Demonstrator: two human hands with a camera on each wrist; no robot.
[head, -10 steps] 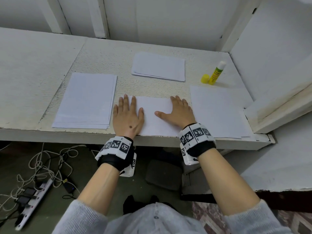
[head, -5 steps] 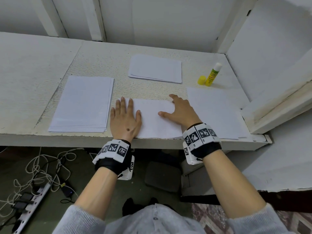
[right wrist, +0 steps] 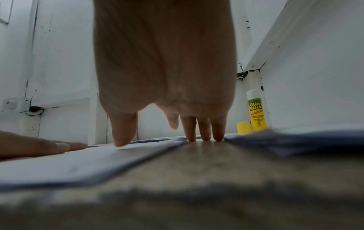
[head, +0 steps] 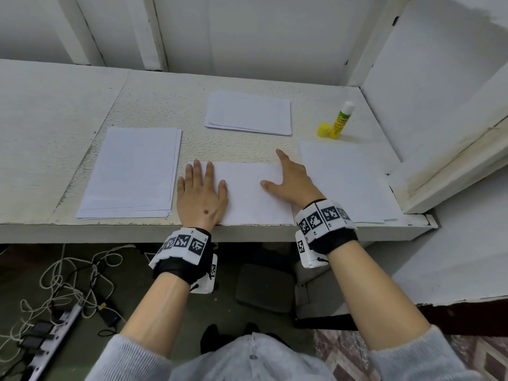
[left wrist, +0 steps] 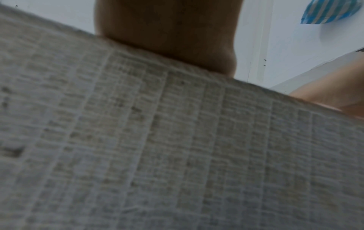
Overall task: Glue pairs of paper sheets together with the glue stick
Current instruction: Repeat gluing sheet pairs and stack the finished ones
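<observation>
On the white bench [head: 154,86], both the left hand [head: 202,195] and right hand [head: 291,181] lie flat and holding nothing on the middle sheet [head: 247,193], seemingly pressing a pair, while the uncapped glue stick [head: 341,120] stands far right and stacks remain.

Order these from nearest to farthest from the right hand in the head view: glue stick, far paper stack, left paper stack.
From the right hand:
1. Far paper stack, ahead, slightly left.
2. Glue stick, ahead to the right, uncapped.
3. Left paper stack, beyond the left hand.
</observation>
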